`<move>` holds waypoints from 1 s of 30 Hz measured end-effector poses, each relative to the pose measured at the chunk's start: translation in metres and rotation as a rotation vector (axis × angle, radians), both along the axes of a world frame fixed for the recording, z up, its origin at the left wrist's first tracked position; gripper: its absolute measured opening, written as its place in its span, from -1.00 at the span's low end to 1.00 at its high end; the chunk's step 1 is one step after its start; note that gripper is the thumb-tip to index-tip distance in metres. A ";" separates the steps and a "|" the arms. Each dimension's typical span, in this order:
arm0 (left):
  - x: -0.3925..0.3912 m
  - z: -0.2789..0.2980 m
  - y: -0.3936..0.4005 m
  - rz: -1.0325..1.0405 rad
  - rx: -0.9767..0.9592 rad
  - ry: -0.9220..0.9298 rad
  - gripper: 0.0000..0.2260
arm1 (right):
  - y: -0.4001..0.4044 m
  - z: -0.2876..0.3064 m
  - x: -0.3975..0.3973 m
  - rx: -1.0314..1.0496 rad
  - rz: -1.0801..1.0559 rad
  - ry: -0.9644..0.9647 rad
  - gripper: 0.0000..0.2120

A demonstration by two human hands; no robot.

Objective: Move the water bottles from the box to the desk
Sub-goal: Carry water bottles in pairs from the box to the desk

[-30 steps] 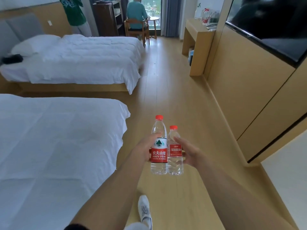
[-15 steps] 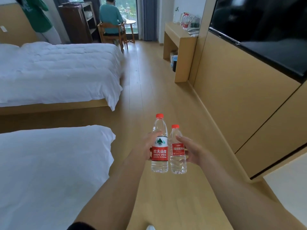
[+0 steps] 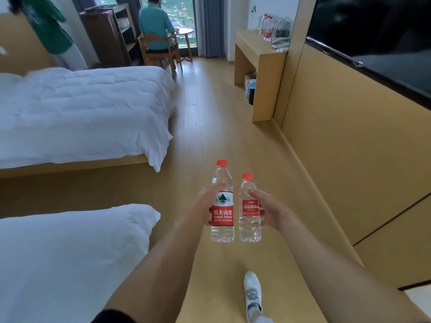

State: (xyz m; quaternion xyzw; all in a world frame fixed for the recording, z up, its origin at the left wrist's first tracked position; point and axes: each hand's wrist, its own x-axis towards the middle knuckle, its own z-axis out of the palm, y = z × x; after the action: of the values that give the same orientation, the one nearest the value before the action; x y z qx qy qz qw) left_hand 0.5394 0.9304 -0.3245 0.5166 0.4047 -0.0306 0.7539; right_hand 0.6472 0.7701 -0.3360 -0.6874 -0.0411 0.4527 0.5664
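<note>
Well off to the left of the left hand, two white beds are lying one behind the other: the near bed is sitting just beside the left forearm, the far bed well beyond it. Past the far bed, a person in a green top is standing, and a seated person is facing a small round table by the window.

The left hand is curling its fingers round the taller bottle, gripping it at the red and white label and keeping it upright, red cap on top. Just to its right, nearly touching, the shorter bottle is standing upright in the right hand, whose thumb and fingers are wrapping its labelled middle from the right side. Both bottles are being held in the air above the wooden floor.

Below the hands, a white shoe is showing on the floor.

Far ahead of the right hand and to its right, the desk is standing against the wall, with a cluster of bottles already on its top. Right of the right arm, a wood-panelled wall is running along under a dark screen.
</note>
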 end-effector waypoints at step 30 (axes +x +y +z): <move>0.167 -0.005 0.343 0.633 0.094 -0.012 -0.40 | 0.443 -0.027 0.250 0.102 0.606 0.054 -0.57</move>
State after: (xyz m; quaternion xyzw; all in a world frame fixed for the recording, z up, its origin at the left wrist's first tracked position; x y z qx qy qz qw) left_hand 0.7062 1.2739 -0.3297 0.3995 0.5420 0.2270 0.7036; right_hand 0.8969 1.2130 -0.3629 -0.6023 -0.2517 0.6166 0.4402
